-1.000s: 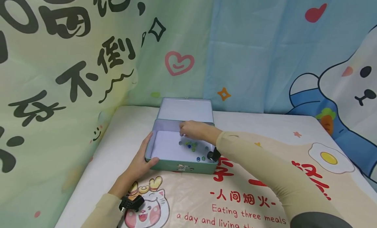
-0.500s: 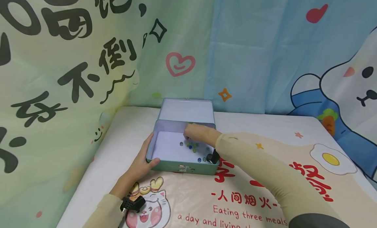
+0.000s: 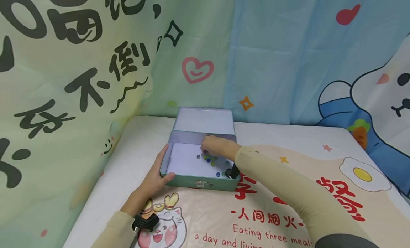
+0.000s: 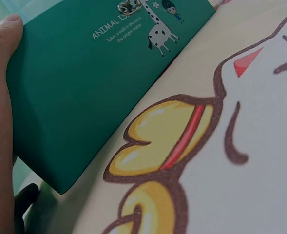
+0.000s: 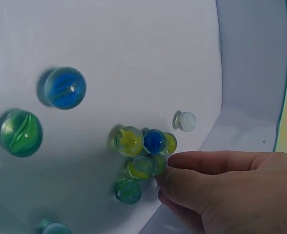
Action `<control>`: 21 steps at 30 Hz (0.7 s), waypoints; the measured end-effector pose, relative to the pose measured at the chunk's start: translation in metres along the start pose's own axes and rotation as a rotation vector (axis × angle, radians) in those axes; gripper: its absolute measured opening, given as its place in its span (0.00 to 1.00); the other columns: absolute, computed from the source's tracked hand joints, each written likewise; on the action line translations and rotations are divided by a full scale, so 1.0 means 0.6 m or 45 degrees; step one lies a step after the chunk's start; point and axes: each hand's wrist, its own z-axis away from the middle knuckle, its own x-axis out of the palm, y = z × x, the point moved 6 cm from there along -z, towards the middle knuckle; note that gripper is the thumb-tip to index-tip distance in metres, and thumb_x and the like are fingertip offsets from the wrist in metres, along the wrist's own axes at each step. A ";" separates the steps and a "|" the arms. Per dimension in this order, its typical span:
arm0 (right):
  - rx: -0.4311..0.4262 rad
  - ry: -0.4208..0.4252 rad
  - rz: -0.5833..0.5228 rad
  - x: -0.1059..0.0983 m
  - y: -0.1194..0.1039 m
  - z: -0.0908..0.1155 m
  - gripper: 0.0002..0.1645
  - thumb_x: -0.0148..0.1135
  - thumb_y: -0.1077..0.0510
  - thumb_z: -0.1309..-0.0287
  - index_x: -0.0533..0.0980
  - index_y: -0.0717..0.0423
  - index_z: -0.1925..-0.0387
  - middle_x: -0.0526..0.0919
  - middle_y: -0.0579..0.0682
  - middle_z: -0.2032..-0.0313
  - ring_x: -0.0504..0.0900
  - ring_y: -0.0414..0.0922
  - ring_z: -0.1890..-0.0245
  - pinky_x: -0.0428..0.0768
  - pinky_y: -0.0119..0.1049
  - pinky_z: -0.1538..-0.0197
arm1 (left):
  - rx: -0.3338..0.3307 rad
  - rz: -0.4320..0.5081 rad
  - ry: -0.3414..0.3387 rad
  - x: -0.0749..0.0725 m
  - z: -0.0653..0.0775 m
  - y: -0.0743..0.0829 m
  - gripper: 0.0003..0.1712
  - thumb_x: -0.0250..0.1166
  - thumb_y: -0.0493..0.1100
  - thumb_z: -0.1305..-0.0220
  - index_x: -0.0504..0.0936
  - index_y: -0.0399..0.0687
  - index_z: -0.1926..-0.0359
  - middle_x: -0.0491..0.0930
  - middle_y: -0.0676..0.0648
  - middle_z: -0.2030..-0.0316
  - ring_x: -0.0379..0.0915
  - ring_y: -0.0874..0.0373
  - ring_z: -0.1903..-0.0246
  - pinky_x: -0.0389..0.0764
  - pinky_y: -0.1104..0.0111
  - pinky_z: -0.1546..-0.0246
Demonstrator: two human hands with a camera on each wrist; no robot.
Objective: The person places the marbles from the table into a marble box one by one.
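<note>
An open green tin box (image 3: 221, 184) with a white inside lies on the table. My left hand (image 3: 157, 171) holds its left side, the thumb at the front corner and the fingers along the side wall. In the left wrist view the thumb (image 4: 4, 44) lies on the edge of the green front wall (image 4: 85, 97). My right hand (image 5: 231, 187) reaches into the box, its fingertips pinching a greenish marble (image 5: 158, 165) in a small cluster. A blue marble (image 5: 154, 141) and a yellow one (image 5: 129, 141) touch in that cluster, with a green marble (image 5: 128, 192) just below.
A clear marble (image 5: 186, 121), a larger-looking blue one (image 5: 65, 88) and a green one (image 5: 21, 133) lie apart on the box floor. The lid (image 3: 205, 119) leans back behind the box. A printed cloth (image 3: 262, 194) covers the table, and a patterned curtain (image 3: 262, 62) hangs behind.
My right hand has moved slightly right and nearer to me, down to the marble cluster. The left hand has kept its place on the box. The head view has shifted a little.
</note>
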 end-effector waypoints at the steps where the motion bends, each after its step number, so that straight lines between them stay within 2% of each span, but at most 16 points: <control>1: 0.001 0.000 0.001 0.001 0.000 0.001 0.11 0.58 0.60 0.37 0.84 0.51 0.58 0.86 0.46 0.62 0.80 0.40 0.64 0.80 0.34 0.53 | -0.001 0.004 0.000 0.001 0.001 0.002 0.56 0.59 0.65 0.41 0.42 0.41 0.26 0.45 0.32 0.28 0.46 0.28 0.32 0.54 0.32 0.41; 2: 0.003 0.000 -0.001 0.001 0.001 0.001 0.11 0.58 0.60 0.37 0.84 0.51 0.57 0.86 0.47 0.60 0.81 0.40 0.62 0.80 0.34 0.52 | -0.001 0.009 -0.001 0.002 0.001 0.002 0.56 0.59 0.65 0.41 0.42 0.41 0.26 0.44 0.32 0.28 0.46 0.29 0.32 0.54 0.32 0.41; 5: 0.007 0.006 -0.019 0.001 0.005 0.004 0.12 0.58 0.59 0.37 0.83 0.51 0.54 0.85 0.47 0.56 0.82 0.43 0.54 0.79 0.35 0.48 | 0.010 0.007 -0.001 0.010 -0.002 -0.032 0.57 0.58 0.68 0.43 0.39 0.50 0.25 0.42 0.39 0.26 0.44 0.33 0.30 0.53 0.33 0.40; 9: 0.004 0.038 -0.085 -0.009 0.009 0.011 0.14 0.61 0.60 0.39 0.82 0.53 0.52 0.84 0.49 0.53 0.81 0.45 0.49 0.77 0.36 0.45 | 0.049 -0.073 0.018 0.014 -0.006 -0.077 0.58 0.53 0.75 0.44 0.37 0.55 0.24 0.37 0.48 0.24 0.38 0.38 0.27 0.51 0.33 0.38; 12: 0.008 0.086 -0.113 -0.023 0.010 0.020 0.14 0.63 0.59 0.41 0.82 0.55 0.52 0.84 0.49 0.53 0.80 0.46 0.49 0.76 0.39 0.44 | 0.098 -0.117 0.043 0.007 -0.005 -0.078 0.58 0.49 0.77 0.44 0.38 0.52 0.24 0.35 0.45 0.24 0.34 0.40 0.27 0.50 0.33 0.38; 17: 0.039 0.212 -0.056 -0.049 0.013 0.053 0.14 0.61 0.56 0.39 0.82 0.52 0.53 0.83 0.49 0.51 0.80 0.46 0.49 0.76 0.42 0.44 | 0.187 -0.174 0.101 -0.007 -0.008 -0.078 0.54 0.44 0.76 0.40 0.41 0.51 0.25 0.36 0.42 0.25 0.34 0.41 0.26 0.50 0.33 0.38; 21: 0.064 0.320 -0.039 -0.067 0.016 0.086 0.14 0.62 0.55 0.40 0.82 0.52 0.53 0.82 0.49 0.51 0.80 0.46 0.49 0.78 0.42 0.45 | 0.186 -0.267 0.118 -0.026 -0.013 -0.080 0.51 0.46 0.73 0.38 0.44 0.50 0.25 0.36 0.45 0.24 0.34 0.43 0.26 0.50 0.34 0.37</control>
